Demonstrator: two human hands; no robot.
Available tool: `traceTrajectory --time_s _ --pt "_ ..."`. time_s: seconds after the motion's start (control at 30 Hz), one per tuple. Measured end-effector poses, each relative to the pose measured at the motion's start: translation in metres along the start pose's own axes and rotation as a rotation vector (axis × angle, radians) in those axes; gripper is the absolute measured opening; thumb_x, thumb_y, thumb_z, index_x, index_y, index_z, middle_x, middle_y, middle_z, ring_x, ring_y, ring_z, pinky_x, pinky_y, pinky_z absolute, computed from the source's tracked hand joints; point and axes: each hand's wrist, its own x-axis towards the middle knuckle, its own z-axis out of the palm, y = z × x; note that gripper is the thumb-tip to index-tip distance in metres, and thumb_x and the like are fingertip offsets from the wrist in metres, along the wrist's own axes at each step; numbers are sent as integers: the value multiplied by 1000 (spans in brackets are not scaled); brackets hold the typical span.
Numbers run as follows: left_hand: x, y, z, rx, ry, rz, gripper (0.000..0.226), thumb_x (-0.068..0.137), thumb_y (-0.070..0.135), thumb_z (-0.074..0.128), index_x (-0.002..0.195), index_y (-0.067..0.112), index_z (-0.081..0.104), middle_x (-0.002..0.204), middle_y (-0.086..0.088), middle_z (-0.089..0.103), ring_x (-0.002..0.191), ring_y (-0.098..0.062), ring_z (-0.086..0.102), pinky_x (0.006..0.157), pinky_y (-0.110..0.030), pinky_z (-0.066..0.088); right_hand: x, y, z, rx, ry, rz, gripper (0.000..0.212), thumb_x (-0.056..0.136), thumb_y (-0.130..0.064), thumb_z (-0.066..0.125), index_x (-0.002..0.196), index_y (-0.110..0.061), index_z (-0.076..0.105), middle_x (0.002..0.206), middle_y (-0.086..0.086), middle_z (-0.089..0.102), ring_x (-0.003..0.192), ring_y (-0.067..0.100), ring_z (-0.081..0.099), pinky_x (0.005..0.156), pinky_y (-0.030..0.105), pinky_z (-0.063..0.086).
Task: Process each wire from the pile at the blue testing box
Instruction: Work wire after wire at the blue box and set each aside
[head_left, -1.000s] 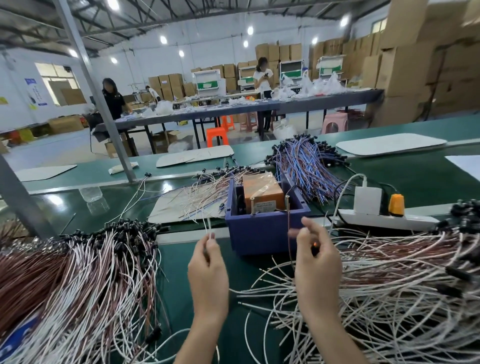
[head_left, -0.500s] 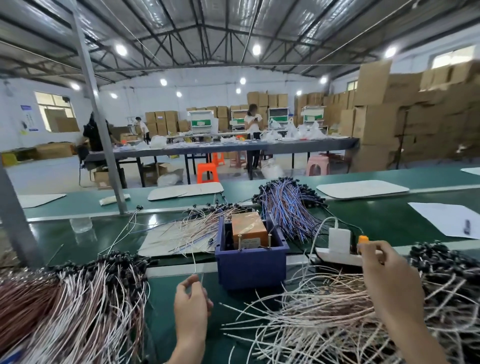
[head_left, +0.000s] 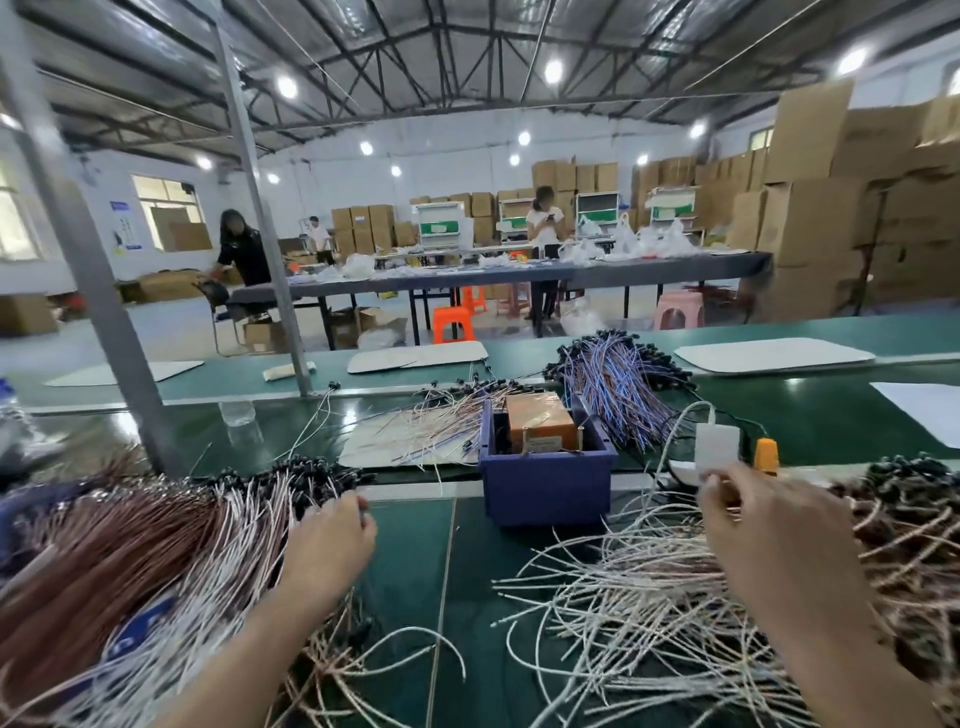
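- The loose white wires (head_left: 623, 613) under and just inboard of the right grip (head_left: 769, 525) loop through one another. Lifting one could, I judge, drag its neighbours along or pull up two at once.
- The pink and brown pile (head_left: 156, 561) lies against the left grip (head_left: 332, 540) and spreads away outboard of it, with its black connector ends bunched just beyond the knuckles. A wire dropped crooked here could tangle into that bunch or slide onto the bare green table (head_left: 467, 582) between the grips.
- The white adapter (head_left: 717, 447) on the power strip sits just past the right grip's fingertips. A snagged loop could tug it or its cable.
- The blue testing box (head_left: 545, 483) stands between the two grips and a little beyond them, apart from both. Thin upright posts show at its near rim, and a wire brought in at a slant may miss its contact there.
- Left grip: the fingers are curled inward at the pile's edge. Blur hides whether they pinch a wire or only touch the connector ends, so I cannot tell.
- Right grip: the fingers are bent, with the tips down among the far wire ends. Thumb and forefinger look close together, but I cannot tell whether a wire is caught between them.
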Motion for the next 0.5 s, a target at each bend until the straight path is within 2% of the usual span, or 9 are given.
traceTrajectory --time_s 0.07,0.13,0.23,0.33,0.4,0.5 --pt "0 -18 -1 138 -28 -11 24 105 36 38 103 19 54 90 5 59 83 -13 56 75 -29 48 -16 -28 13 82 -45 -138 9 88 -19 70 93 -15 76 73 1 74 65 19 69 78 41 56" --pt "-2 -30 3 179 -92 1 28 106 42 39 101 20 56 84 8 58 80 -10 60 72 -26 52 -35 -50 33 142 -120 -248 12 86 -23 72 97 -22 75 75 -8 74 63 10 66 74 35 56" --pt "-7 -40 9 152 -140 -8 25 105 43 45 92 23 54 81 10 56 74 -6 57 68 -21 50 -62 -67 66 203 -255 -276 20 90 -29 69 110 -28 73 90 -15 75 77 3 67 84 29 55" --pt "-13 -41 10 107 -79 -58 26 106 36 45 84 23 51 80 10 53 77 -7 56 73 -24 48 -86 -64 92 287 -373 -192 29 99 -32 56 127 -32 63 116 -17 70 102 0 63 101 24 44" --pt "-12 -35 6 -74 31 -89 25 106 29 43 88 17 55 81 5 54 75 -11 56 72 -28 51 -92 -59 97 358 -407 -115 33 103 -31 49 134 -33 56 126 -18 64 112 -5 55 108 21 37" --pt "-11 -10 -18 -416 240 -15 22 106 25 41 99 11 56 79 -1 59 67 -15 58 62 -32 51 -86 -59 93 467 -302 -81 34 99 -27 53 132 -31 58 121 -20 63 110 -10 52 106 25 43"
